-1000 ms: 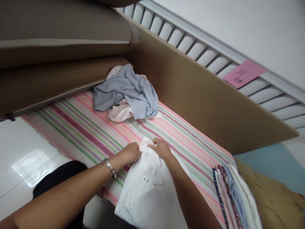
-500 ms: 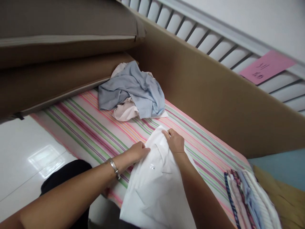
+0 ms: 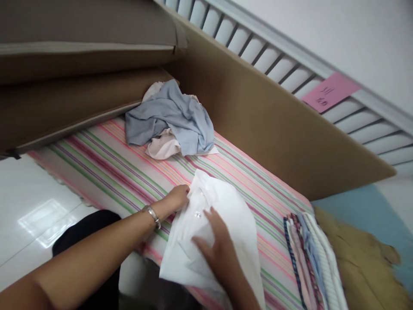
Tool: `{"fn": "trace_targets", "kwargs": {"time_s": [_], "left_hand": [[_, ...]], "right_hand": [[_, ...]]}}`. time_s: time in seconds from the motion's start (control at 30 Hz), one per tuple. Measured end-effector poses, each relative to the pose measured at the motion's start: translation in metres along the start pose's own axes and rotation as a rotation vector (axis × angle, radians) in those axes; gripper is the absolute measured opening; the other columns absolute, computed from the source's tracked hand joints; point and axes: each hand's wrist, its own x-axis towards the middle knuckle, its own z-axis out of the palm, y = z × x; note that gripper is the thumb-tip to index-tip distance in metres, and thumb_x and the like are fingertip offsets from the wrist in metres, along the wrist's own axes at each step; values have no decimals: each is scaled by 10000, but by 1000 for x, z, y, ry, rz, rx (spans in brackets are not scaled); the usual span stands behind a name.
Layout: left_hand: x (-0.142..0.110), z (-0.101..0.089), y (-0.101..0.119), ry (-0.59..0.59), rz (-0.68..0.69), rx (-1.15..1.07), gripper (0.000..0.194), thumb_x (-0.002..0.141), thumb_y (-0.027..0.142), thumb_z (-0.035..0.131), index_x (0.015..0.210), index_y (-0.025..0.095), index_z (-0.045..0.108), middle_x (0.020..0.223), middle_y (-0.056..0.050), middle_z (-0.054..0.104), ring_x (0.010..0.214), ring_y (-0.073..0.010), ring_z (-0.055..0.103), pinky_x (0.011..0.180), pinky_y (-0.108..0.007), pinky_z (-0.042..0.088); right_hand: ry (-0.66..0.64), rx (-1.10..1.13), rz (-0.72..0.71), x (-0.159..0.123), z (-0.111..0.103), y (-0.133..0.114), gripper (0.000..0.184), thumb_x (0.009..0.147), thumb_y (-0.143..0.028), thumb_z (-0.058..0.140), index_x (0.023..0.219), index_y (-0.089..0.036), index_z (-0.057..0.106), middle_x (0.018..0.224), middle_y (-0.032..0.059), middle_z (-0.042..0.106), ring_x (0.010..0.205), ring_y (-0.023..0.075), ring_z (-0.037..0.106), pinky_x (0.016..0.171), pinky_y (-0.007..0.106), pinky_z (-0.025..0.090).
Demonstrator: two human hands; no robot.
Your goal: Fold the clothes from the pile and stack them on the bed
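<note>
A white shirt (image 3: 234, 206) with a small shiny clear spot on its front lies partly folded on the striped cloth (image 3: 119, 168). Its left edge is pinched in the closed fingers of my left hand (image 3: 177, 199), which wears a silver bracelet (image 3: 152, 216). Over the middle of the shirt, my right hand (image 3: 221, 252) is open with thumb and fingers apart; I cannot tell whether it touches the fabric.
A crumpled pile of light blue (image 3: 190, 125) and pale garments lies at the far end. Folded clothes (image 3: 309, 258) stand in a row at the right, beside an olive-brown garment (image 3: 358, 258). A tan panel (image 3: 258, 116) borders the far side, with a pink note (image 3: 331, 92) above.
My right hand has let go of the shirt's top edge and drawn back toward me, its fingers opening. My left hand stays on the left edge. The view has shifted to the right.
</note>
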Motion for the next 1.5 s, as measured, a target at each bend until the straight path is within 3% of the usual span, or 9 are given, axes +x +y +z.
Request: {"fn": "trace_targets", "kwargs": {"time_s": [0.17,0.3,0.53,0.73,0.83,0.93,1.17,1.33,1.5], "left_hand": [[-2,4,-8,88,11,-39,253,639,66,563,866,155,631,864,-45,675,797,-180,596,670,-244,410],[-19,9,-23,193,-40,-112,241,721,164,568,958,131,596,925,-78,673,826,-184,608,683,-245,429],[-69,30,-41,241,-33,-198,140,806,255,495,762,147,574,719,-42,663,619,-147,609,540,-219,426],[-79,32,-32,285,-59,-89,186,818,284,480,736,144,572,732,-65,668,654,-161,619,549,-224,417],[-77,28,-27,280,-77,17,244,804,354,505,696,150,587,724,-73,675,689,-196,631,558,-248,401],[-73,27,-20,274,-98,134,291,768,424,554,721,142,611,827,-114,696,787,-243,646,613,-270,405],[-83,45,-4,342,-132,370,312,851,395,446,945,140,599,1023,-167,670,971,-286,627,741,-312,415],[-90,57,-2,401,-60,517,314,919,353,316,999,156,547,959,-153,677,915,-281,641,697,-322,418],[-80,42,-4,356,30,564,273,921,319,350,971,140,549,916,-153,686,906,-260,645,704,-294,417]], "right_hand": [[-95,-132,72,-53,31,-19,591,773,-312,625,1331,-235,444,1467,165,299,1328,358,310,999,535,364],[-125,-178,101,-48,36,-23,550,805,-275,568,1340,-234,442,1437,172,353,1331,346,309,1008,527,347],[-67,4,169,-28,31,-31,450,746,-103,467,1175,-159,590,1244,167,564,1190,294,492,985,451,381],[479,894,660,-19,-54,55,390,752,-391,583,1066,-160,594,898,45,692,844,201,641,771,336,526],[786,1256,768,-48,-98,121,460,690,-321,665,1116,-184,557,937,30,687,804,165,657,741,312,548],[1022,1340,831,-89,-116,174,366,740,-228,588,1103,-187,563,1039,51,674,902,154,650,837,317,536],[1031,1495,1104,-159,-83,216,330,783,-203,454,1090,-221,574,1134,52,654,1075,179,598,940,411,477],[996,1495,955,-162,-55,214,394,722,-430,562,1014,-166,592,1136,122,642,1157,237,543,976,423,443],[1134,1338,1066,-157,-43,216,462,553,-298,679,979,-165,561,1087,117,649,1135,282,550,886,471,489]]}}
